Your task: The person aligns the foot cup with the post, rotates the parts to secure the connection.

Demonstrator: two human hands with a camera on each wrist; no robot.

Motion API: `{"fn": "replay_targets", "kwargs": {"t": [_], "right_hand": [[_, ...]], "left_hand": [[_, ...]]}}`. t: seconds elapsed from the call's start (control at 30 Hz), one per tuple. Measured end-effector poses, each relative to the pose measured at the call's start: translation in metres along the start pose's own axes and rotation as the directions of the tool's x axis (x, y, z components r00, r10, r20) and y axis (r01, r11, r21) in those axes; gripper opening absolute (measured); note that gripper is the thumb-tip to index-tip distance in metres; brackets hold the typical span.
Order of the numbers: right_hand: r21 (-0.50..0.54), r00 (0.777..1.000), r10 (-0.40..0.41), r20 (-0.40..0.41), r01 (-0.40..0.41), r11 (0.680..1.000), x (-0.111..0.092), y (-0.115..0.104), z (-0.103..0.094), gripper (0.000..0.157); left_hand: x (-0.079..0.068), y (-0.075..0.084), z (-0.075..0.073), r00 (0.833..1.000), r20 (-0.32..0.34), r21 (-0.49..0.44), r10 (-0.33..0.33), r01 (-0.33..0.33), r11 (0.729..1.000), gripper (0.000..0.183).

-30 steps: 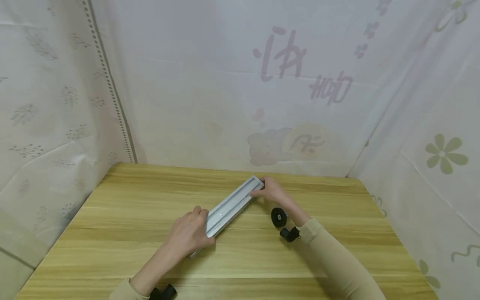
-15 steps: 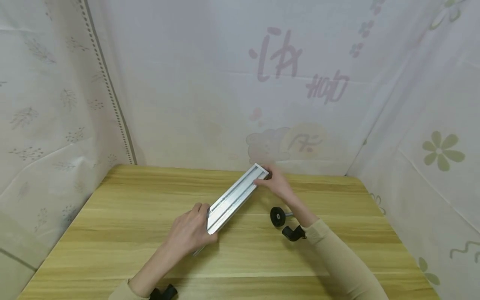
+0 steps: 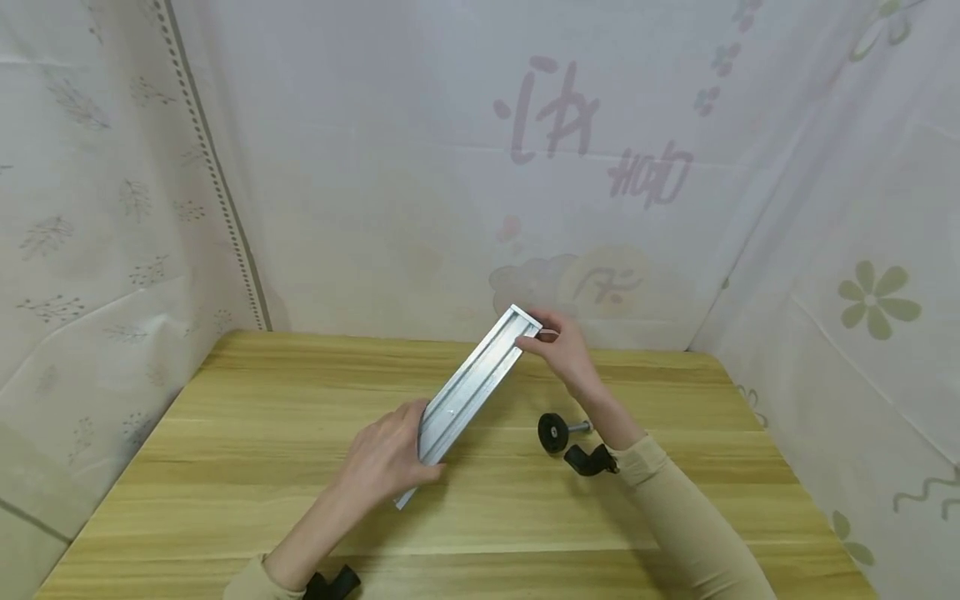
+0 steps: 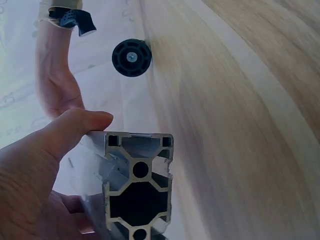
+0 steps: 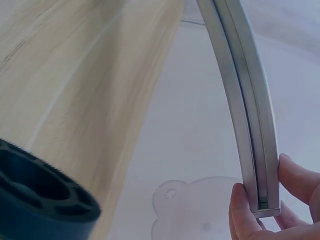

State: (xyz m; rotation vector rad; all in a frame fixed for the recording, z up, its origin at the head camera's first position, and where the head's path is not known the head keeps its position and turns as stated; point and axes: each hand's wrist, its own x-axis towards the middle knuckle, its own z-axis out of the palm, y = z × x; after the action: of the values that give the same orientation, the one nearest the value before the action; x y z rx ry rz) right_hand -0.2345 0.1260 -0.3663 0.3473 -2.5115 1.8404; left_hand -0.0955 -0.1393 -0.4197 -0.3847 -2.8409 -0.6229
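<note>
A silver slotted aluminium extrusion [image 3: 472, 383] slants upward away from me, its far end highest. My left hand [image 3: 384, 450] grips it near the low end, thumb along one edge. The left wrist view shows that end square-on, an open hollow section of the extrusion [image 4: 131, 163], with the left thumb [image 4: 82, 121] over its corner. At the raised end my right hand [image 3: 564, 354] pinches the bar between thumb and fingers. In the right wrist view the right fingers [image 5: 242, 212] lie beside a thin plate [image 5: 266, 213] across the bar's end.
On the wooden table [image 3: 300, 400], right of the bar, lies a round black foot [image 3: 553, 432] with a metal bolt. A black bent mount [image 3: 591, 460] sits at the right cuff, another mount [image 3: 333, 583] at the left. Patterned cloth [image 3: 375, 208] hangs behind and at both sides.
The far end of the extrusion has risen, and my right hand has gone up with it. The left hand keeps its grip, shifted slightly right. The black foot stays on the table.
</note>
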Motion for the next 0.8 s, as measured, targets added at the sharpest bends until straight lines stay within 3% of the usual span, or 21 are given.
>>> {"fn": "replay_targets", "kwargs": {"t": [0.2, 0.4, 0.8], "right_hand": [[0.117, 0.999, -0.042, -0.008, 0.043, 0.992, -0.001, -0.015, -0.007, 0.049], [0.111, 0.998, -0.061, -0.034, 0.064, 0.992, -0.006, -0.034, -0.015, 0.048], [0.120, 0.978, -0.191, -0.086, 0.200, 0.972, -0.019, -0.074, -0.024, 0.052]], "left_hand": [[0.002, 0.005, 0.002, 0.999, -0.028, -0.037, 0.025, -0.026, 0.999, 0.092], [0.006, 0.009, 0.004, 0.999, -0.019, -0.128, 0.031, -0.033, 0.991, 0.096], [0.012, 0.017, 0.001, 1.000, 0.010, -0.352, -0.004, 0.008, 0.936, 0.099]]}}
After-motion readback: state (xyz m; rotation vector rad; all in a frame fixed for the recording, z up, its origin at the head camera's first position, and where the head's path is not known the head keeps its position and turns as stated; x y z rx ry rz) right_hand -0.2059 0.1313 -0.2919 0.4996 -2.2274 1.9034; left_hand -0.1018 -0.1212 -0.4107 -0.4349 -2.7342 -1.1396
